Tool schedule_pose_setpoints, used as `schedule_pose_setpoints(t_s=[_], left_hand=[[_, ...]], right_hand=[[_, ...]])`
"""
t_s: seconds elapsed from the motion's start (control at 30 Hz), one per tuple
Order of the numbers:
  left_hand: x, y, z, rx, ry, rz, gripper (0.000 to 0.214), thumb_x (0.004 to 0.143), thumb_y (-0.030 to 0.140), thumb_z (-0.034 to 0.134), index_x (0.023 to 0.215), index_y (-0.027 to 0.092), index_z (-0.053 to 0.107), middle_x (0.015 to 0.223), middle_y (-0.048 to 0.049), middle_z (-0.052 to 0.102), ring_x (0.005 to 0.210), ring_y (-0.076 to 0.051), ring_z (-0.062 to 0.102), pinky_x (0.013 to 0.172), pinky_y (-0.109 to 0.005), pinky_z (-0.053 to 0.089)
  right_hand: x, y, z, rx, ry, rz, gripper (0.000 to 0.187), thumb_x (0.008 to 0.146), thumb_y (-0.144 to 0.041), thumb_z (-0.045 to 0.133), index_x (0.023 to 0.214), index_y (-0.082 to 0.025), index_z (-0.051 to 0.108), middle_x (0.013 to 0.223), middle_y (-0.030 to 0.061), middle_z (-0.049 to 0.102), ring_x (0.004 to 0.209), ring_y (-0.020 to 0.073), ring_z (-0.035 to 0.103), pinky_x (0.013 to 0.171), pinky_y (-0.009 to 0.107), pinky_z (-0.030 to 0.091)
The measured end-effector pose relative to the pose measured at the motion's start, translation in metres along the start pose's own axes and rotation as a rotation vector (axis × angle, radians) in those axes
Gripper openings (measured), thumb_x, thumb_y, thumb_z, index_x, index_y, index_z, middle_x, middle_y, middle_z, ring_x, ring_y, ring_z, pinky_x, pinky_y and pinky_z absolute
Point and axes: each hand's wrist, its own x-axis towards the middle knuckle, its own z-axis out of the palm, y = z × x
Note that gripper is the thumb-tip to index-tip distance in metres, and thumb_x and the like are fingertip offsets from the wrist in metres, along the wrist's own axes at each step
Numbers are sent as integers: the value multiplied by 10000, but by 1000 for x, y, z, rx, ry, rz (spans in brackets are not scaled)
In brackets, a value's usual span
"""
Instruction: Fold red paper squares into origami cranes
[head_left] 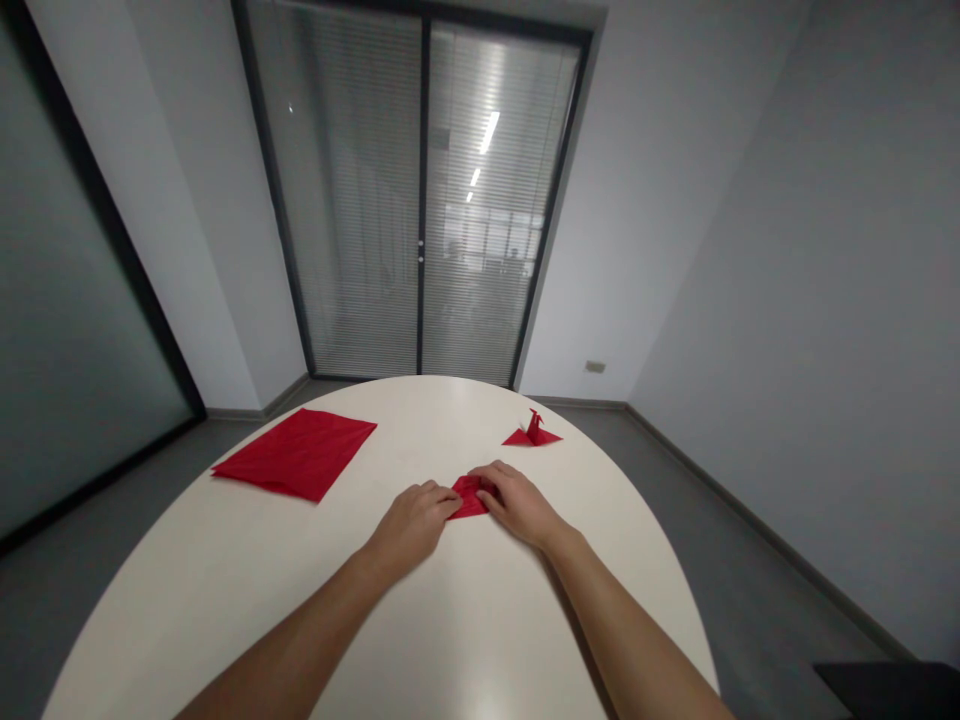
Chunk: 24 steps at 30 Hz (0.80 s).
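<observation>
A small folded piece of red paper point(469, 497) lies on the white table between my two hands. My left hand point(424, 515) pinches its left edge, thumb and fingers closed on it. From the right, my right hand point(514, 498) grips the other side with bent fingers that hide part of the paper. Just beyond the right hand stands a red origami crane point(533, 434), its wings spread and its neck upright; neither hand touches it.
A stack of red paper sheets point(296, 455) rests at the left of the round white table point(510, 640). Behind the table is a glass door with blinds point(375, 220). A dark object point(889, 688) shows at the lower right.
</observation>
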Motion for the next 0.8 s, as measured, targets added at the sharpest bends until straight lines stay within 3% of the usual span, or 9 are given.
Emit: schedule_pose_setpoints(t_s=[0.27, 0.5, 0.67, 0.8], left_hand=[[-2, -9, 4, 10, -13, 53, 440, 966, 62, 440, 1271, 249, 695, 1254, -64, 727, 1109, -245, 639, 976, -400, 524], [-7, -21, -16, -26, -78, 189, 467, 947, 74, 456, 1317, 279, 655, 1346, -41, 685, 1156, -230, 628, 1023, -401, 501], [-10, -21, -22, -35, -49, 145, 465, 882, 76, 492, 1278, 241, 673, 1313, -55, 702, 1186, -244, 617, 1062, -411, 477], [-13, -20, -14, -22, -86, 57, 488, 967, 245, 470, 1444, 176, 547, 1498, -127, 560, 1390, -274, 503, 1165, -460, 382]], right_hand=[[0, -2, 0, -164, -56, -85, 315, 974, -156, 521, 1179, -228, 749, 1280, 84, 680, 1128, 229, 622, 994, 364, 485], [0, -15, -5, -230, -198, -125, 391, 968, -127, 467, 1269, -165, 714, 1319, 117, 700, 1190, 268, 631, 1080, 424, 435], [-9, -34, 4, -326, -244, 55, 544, 1015, -331, 444, 1496, -82, 501, 1512, 183, 527, 1404, 388, 440, 1137, 565, 370], [-11, -48, 7, -361, -272, 172, 632, 1032, -458, 390, 1544, -89, 427, 1596, 170, 412, 1534, 414, 203, 1220, 624, 179]])
